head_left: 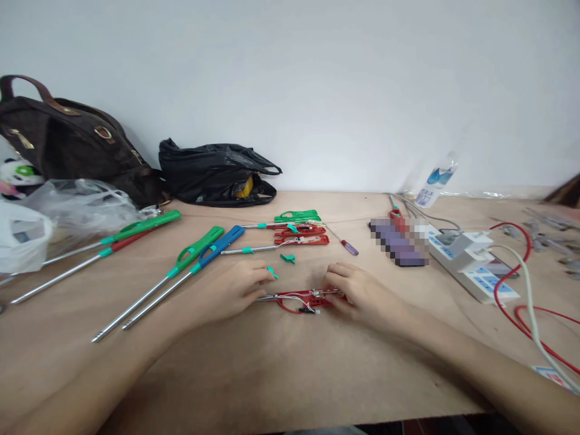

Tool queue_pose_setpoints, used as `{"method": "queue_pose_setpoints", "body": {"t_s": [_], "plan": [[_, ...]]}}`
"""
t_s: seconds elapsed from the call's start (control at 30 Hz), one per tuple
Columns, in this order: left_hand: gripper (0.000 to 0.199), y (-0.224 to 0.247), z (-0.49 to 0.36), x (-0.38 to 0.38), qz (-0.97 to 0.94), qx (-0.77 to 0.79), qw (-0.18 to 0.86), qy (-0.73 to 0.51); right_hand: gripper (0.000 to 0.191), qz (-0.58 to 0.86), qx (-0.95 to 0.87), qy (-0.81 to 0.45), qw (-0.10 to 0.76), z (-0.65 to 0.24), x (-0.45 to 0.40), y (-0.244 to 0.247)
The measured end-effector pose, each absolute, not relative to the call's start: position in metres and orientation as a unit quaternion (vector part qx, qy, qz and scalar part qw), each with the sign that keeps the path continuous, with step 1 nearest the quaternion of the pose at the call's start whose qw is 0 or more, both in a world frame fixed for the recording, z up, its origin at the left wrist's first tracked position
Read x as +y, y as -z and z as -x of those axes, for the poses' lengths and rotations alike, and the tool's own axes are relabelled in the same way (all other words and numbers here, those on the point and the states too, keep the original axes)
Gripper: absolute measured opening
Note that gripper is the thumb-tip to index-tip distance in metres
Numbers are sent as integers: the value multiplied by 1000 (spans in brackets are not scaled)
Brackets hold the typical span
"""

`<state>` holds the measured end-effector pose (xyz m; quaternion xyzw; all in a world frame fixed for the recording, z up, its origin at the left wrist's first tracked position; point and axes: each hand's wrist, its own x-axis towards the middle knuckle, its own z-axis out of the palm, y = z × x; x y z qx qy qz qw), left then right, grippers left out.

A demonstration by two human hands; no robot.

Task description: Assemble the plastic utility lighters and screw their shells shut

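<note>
An opened red lighter casing (pixel 294 299) with white and red wires and a metal tube lies in front of me. My right hand (pixel 348 290) has its fingers closed on the casing's right end. My left hand (pixel 240 287) is at the tube on the left, its thumb by the tube and its fingertips at a small teal clip (pixel 272 272). Another teal clip (pixel 287 258) lies just behind. Farther back are red half casings (pixel 306 240) with wires and tubes, a green half casing (pixel 298 215) and a purple-handled screwdriver (pixel 350 248).
Long lighters, green (pixel 194 251), blue (pixel 222 246) and red, lie at the left. Behind are a black plastic bag (pixel 212 172) and a dark backpack (pixel 67 145). At the right are a phone (pixel 399 243), a power strip (pixel 484 284), cables and a bottle (pixel 437 181).
</note>
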<state>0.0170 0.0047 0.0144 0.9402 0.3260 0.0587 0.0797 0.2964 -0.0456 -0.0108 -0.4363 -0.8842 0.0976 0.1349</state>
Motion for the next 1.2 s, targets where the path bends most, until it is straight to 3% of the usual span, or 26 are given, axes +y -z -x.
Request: {"method": "queue_pose_setpoints", "body": {"t_s": [0.2,0.37,0.8,0.97,1.2], "plan": [[31,-6,-14,23,-933,346,37,-93,4,415,-898,-96,115,-292,-52,11],[31,5,-18,31,-948,308,-9,-78,14,414,-900,-82,107,-286,-55,14],[23,10,-21,41,-964,250,-86,-33,10,410,-906,-44,98,-281,-57,19],[31,12,-17,42,-964,255,-39,-68,4,411,-904,-42,111,-279,-56,22],[24,-3,-23,15,-946,237,157,-158,5,419,-892,-41,168,-280,-53,23]]}}
